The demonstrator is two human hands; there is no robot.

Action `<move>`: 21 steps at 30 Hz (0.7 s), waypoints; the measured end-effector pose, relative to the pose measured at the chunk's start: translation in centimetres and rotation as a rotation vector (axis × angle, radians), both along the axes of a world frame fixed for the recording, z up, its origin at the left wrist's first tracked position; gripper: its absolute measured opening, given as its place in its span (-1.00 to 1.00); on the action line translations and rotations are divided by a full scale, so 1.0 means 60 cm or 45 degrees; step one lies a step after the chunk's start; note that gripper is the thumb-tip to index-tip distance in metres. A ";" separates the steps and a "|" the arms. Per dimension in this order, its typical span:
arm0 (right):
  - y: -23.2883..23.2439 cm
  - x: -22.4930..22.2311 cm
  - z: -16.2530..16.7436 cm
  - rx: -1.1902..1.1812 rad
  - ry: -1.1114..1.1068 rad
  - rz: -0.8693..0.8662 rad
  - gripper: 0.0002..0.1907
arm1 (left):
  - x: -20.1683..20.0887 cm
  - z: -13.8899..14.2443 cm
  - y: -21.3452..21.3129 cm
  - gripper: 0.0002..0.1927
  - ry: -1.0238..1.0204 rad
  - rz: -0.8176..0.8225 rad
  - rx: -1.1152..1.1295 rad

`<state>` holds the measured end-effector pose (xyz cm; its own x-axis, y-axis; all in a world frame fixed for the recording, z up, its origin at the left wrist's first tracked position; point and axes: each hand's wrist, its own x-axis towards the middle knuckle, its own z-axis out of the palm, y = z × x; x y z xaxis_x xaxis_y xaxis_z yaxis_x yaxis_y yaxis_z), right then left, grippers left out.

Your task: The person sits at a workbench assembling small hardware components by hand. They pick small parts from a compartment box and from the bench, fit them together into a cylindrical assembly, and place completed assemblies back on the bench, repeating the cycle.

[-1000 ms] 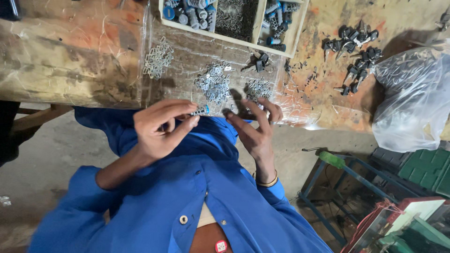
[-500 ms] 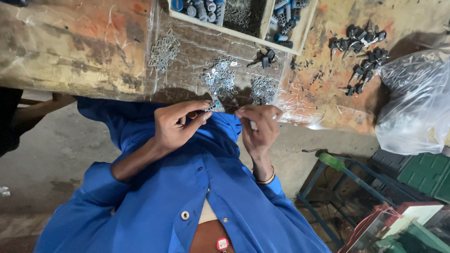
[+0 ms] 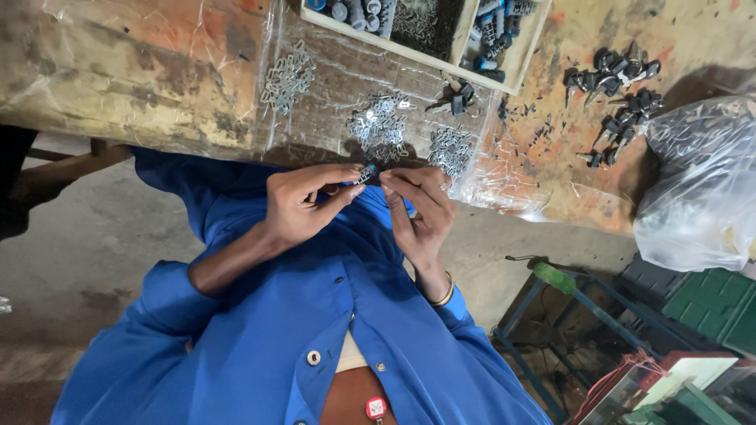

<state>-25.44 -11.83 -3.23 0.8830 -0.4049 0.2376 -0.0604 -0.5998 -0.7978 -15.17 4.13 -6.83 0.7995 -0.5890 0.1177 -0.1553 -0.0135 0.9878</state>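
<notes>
Just below the workbench point(image 3: 157, 86) edge, a small metal part point(image 3: 367, 174) is pinched between left hand point(image 3: 303, 205) and right hand point(image 3: 417, 212); judged light, rigid, best gripped by its ends.

Small held part point(image 3: 367, 173) mostly finger-hidden

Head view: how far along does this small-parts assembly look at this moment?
Done, apparently: a cluster of dark assembled pieces lies on the workbench. In hand: the left hand and right hand pinch one small metal-and-blue part together at the bench edge. Left: three piles of loose silvery metal bits and a wooden tray of blue and dark components suggest plenty remains.
</notes>
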 end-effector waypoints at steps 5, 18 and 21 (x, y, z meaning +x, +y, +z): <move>0.005 0.003 0.000 0.029 0.000 -0.019 -0.84 | 0.003 0.006 -0.002 -0.77 0.014 -0.005 -0.027; 0.012 -0.002 0.005 -0.140 0.184 -0.112 -0.72 | 0.002 -0.008 0.011 -0.80 -0.306 -0.077 0.051; 0.002 -0.006 0.011 -0.288 0.221 -0.005 -0.72 | 0.000 -0.012 0.013 -0.81 -0.303 -0.057 0.050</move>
<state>-25.78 -11.74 -2.59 0.9167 -0.3626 0.1676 -0.1872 -0.7607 -0.6216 -15.19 4.89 -7.55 0.7253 -0.6308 0.2759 -0.3848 -0.0391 0.9222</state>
